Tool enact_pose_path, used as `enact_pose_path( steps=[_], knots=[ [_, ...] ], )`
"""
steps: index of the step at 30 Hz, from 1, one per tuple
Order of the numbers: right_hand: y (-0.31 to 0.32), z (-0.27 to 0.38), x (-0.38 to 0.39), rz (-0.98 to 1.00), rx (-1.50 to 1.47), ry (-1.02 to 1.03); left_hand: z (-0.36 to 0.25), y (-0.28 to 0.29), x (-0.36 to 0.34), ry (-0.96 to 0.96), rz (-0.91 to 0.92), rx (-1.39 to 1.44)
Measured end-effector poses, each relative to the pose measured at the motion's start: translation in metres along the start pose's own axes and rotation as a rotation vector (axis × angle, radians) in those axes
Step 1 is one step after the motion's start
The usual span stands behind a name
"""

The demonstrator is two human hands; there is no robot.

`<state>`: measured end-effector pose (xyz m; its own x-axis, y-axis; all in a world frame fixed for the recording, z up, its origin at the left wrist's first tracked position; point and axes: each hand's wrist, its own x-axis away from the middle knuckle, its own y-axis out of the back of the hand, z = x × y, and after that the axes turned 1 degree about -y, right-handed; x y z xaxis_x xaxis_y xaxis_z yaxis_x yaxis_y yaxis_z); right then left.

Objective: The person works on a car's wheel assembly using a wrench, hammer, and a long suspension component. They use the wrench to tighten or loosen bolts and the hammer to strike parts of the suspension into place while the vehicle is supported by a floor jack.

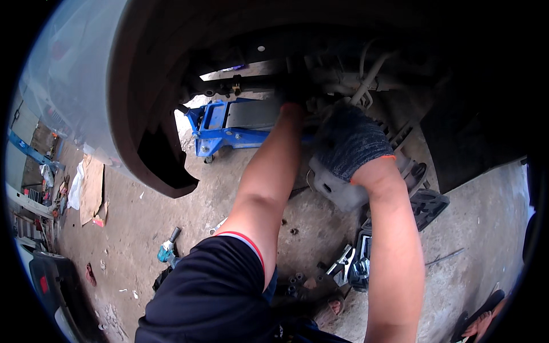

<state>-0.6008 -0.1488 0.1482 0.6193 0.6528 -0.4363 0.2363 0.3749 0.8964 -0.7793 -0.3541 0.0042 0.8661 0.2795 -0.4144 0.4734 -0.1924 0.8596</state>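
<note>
Inside the dark wheel well of a raised vehicle, my left arm reaches up and forward. My left hand [294,94] is lost in shadow beside the dark suspension parts, so its fingers and anything in them are hidden. Just to its right is my right hand [355,142], in a dark blue knitted glove with an orange cuff. The back of that glove faces me and its fingers curve out of sight near a pale pipe [373,77]. Below the glove sits a grey plastic container [343,191]. Behind my left forearm a blue floor jack [214,140] stands on the concrete.
The fender edge [117,108] curves down on the left. A teal power tool [166,251] lies on the floor. An opened black tool case [361,260] and metal tools [343,262] lie beneath my right arm. Cardboard [91,191] and a detached bumper [63,286] are at far left.
</note>
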Motion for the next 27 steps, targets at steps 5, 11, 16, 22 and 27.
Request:
enact_pose_path(
  steps=[5, 11, 16, 22, 27],
  knots=[
    [0.034, 0.013, -0.012, 0.059, 0.087, 0.088, 0.019, -0.065, -0.039, -0.165, -0.329, 0.79],
    [0.001, -0.005, 0.0, 0.12, 0.035, 0.025, 0.016, -0.021, 0.003, -0.447, -0.174, 0.555],
    [0.01, 0.003, -0.006, 0.062, 0.02, 0.081, 0.035, 0.035, 0.005, -0.597, -0.336, 0.025],
    [0.013, 0.001, -0.002, 0.002, 0.017, 0.084, 0.045, -0.001, -0.008, -0.109, 0.115, 0.593],
    [0.008, 0.002, 0.0, 0.008, 0.019, -0.029, 0.037, -0.024, -0.026, -0.021, 0.122, 0.2]
  ],
)
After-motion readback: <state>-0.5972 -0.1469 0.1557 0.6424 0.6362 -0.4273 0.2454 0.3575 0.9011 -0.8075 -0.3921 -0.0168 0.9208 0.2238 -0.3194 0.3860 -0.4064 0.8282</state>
